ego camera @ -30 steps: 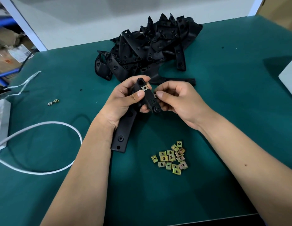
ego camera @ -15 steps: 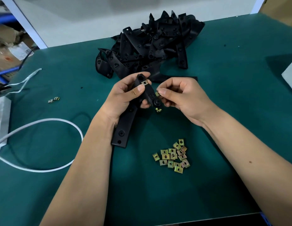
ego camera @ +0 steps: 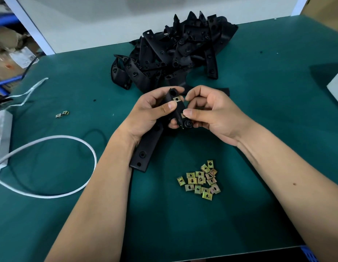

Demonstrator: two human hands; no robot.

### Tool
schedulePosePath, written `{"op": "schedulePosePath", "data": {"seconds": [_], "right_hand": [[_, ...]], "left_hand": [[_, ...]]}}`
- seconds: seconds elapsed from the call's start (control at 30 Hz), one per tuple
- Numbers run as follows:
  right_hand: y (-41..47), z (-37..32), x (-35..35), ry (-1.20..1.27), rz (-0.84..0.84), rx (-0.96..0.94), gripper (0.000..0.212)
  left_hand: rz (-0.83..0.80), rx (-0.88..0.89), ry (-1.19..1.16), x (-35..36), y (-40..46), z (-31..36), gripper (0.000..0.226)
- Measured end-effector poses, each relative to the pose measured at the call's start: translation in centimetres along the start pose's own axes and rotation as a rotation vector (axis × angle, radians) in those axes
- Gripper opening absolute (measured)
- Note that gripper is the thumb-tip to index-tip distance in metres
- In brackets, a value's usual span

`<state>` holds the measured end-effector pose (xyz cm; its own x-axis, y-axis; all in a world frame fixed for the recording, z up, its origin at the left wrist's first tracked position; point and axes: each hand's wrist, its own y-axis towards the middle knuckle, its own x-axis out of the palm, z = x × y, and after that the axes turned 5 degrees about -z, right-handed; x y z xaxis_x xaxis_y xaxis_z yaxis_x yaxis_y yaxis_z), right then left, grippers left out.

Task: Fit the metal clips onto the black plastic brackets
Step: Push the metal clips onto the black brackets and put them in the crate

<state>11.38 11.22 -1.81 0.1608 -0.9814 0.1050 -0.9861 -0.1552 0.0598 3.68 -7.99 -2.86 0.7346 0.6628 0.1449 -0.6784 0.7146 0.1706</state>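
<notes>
From the head view, the left hand (ego camera: pixel 149 114) is gripping a black plastic bracket (ego camera: pixel 145 148) above the green surface (ego camera: pixel 258 129), one metal clip (ego camera: pixel 177 99) already sitting near its top. The right hand (ego camera: pixel 211 114) is pinching a second clip (ego camera: pixel 182 115) against the bracket's edge. Loose clips (ego camera: pixel 200 180) are lying nearer the person, the bracket pile (ego camera: pixel 174 53) beyond the hands.

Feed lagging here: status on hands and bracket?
Left hand grips bracket. Right hand pinches clip against it. One clip fitted. Nothing obstructing.
</notes>
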Motion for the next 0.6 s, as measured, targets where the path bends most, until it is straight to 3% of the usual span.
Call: {"op": "schedulePosePath", "data": {"seconds": [0.1, 0.27, 0.43, 0.6], "right_hand": [[0.0, -0.2, -0.1, 0.005, -0.005, 0.015, 0.023], [0.5, 0.2, 1.0, -0.081, 0.222, -0.016, 0.005], [0.6, 1.0, 1.9, -0.572, 0.258, -0.102, 0.020], [0.5, 1.1, 2.5, -0.604, 0.322, -0.188, 0.023]], "left_hand": [[-0.006, 0.009, -0.009, 0.0, 0.0, 0.0, 0.034], [0.163, 0.035, -0.085, 0.6, 0.4, -0.4, 0.028], [0.265, 0.052, 0.049, 0.2, 0.4, -0.4, 0.019], [0.236, 0.007, 0.030, 0.8, 0.3, 0.0, 0.018]]}}
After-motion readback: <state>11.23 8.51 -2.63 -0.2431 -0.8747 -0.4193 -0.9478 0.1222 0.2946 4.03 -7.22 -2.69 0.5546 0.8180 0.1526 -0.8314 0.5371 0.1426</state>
